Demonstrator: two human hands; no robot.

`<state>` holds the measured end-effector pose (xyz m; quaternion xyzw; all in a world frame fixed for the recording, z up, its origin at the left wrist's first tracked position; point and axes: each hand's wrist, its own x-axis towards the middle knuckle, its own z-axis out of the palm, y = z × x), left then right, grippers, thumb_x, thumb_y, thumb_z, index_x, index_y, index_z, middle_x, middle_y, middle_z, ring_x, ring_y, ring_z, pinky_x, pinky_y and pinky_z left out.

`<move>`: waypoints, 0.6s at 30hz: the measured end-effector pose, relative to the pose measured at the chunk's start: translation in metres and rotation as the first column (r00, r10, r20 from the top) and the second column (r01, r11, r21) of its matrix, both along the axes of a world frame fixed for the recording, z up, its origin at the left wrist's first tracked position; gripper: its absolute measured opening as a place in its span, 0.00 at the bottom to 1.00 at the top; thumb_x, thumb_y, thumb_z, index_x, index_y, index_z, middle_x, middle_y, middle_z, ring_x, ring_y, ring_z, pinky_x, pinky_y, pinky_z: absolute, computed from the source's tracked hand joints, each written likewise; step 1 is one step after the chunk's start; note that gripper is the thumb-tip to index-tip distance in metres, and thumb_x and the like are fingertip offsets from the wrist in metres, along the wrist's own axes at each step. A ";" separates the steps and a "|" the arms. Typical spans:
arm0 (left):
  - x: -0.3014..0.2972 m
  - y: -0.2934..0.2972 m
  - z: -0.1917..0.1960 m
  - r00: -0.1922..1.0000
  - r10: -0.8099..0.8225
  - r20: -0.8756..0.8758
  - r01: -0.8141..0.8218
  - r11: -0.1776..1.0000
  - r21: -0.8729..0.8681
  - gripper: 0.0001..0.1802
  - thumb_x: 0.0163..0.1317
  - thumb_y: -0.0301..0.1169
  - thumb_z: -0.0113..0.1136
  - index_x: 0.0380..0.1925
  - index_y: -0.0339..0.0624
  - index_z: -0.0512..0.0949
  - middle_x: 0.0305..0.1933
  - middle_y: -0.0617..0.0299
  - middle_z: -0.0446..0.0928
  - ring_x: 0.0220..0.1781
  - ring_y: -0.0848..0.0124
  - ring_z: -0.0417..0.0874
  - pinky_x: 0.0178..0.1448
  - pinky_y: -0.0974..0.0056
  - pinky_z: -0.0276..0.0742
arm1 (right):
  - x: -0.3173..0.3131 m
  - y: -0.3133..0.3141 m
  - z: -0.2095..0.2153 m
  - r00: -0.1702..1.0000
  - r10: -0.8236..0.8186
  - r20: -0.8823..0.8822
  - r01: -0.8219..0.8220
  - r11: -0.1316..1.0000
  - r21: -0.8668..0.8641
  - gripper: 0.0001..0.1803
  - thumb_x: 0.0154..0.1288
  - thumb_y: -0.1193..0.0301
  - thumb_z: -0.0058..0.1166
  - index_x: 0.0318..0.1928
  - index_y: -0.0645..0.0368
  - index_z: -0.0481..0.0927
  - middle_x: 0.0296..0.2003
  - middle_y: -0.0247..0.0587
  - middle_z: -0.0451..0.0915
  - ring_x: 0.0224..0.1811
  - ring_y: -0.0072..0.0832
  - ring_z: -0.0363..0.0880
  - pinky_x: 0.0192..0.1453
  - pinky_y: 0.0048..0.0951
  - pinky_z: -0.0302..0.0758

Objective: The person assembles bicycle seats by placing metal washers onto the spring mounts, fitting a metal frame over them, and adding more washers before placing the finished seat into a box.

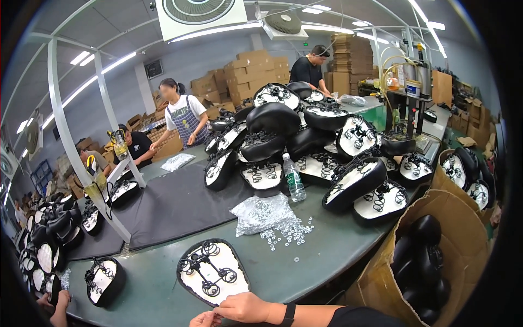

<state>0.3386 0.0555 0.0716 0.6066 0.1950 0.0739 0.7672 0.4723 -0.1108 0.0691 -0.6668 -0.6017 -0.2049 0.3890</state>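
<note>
A bicycle saddle [222, 260] lies upside down on the green table before me, its white underside and black coil springs facing up. At its narrow near end, my right hand [242, 308] is closed, with a dark band on the wrist. Beside it my left hand [204, 320] is pinched, its fingertips meeting those of the right hand. What the fingers hold, if anything, is too small to make out. Past the saddle, several small metal washers [287, 233] are scattered next to a clear plastic bag [260, 214] of them.
A large heap of saddles [274, 117] stands behind a water bottle [294, 179]. At the right is an open carton [376, 272] holding black saddles. Another upturned saddle [102, 280] and a co-worker's hands [60, 308] are at left. A metal post [71, 125] rises there.
</note>
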 end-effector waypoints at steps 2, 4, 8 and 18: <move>-0.001 0.003 -0.004 0.999 -0.018 0.029 0.019 0.999 -0.043 0.09 0.74 0.30 0.63 0.44 0.33 0.85 0.39 0.65 0.83 0.39 0.75 0.80 0.48 0.69 0.76 | 0.000 -0.001 0.003 0.999 0.009 0.037 -0.008 1.000 -0.015 0.09 0.71 0.66 0.56 0.45 0.53 0.85 0.34 0.36 0.85 0.36 0.36 0.87 0.34 0.36 0.83; -0.001 0.000 0.006 0.998 -0.060 -0.034 0.061 0.997 0.054 0.10 0.73 0.30 0.64 0.44 0.33 0.84 0.39 0.63 0.84 0.40 0.75 0.80 0.48 0.68 0.77 | 0.002 -0.004 0.001 0.998 0.046 0.039 -0.049 0.995 0.092 0.12 0.66 0.65 0.65 0.47 0.54 0.86 0.31 0.36 0.84 0.28 0.34 0.84 0.32 0.35 0.81; -0.008 0.003 0.001 0.997 -0.074 -0.008 0.075 0.995 0.073 0.08 0.72 0.29 0.65 0.43 0.33 0.84 0.39 0.64 0.83 0.39 0.75 0.80 0.47 0.68 0.77 | -0.013 -0.006 0.001 0.996 0.044 -0.076 -0.039 0.997 0.071 0.08 0.65 0.62 0.67 0.41 0.49 0.89 0.29 0.38 0.82 0.29 0.39 0.83 0.33 0.38 0.80; 0.018 -0.007 0.023 0.995 -0.078 -0.067 0.091 0.971 0.223 0.12 0.72 0.34 0.66 0.45 0.35 0.84 0.39 0.63 0.83 0.38 0.72 0.80 0.46 0.64 0.77 | 0.008 -0.007 -0.021 0.959 -0.080 -0.271 0.097 0.994 0.050 0.12 0.65 0.57 0.67 0.42 0.48 0.91 0.35 0.41 0.88 0.34 0.43 0.88 0.38 0.39 0.84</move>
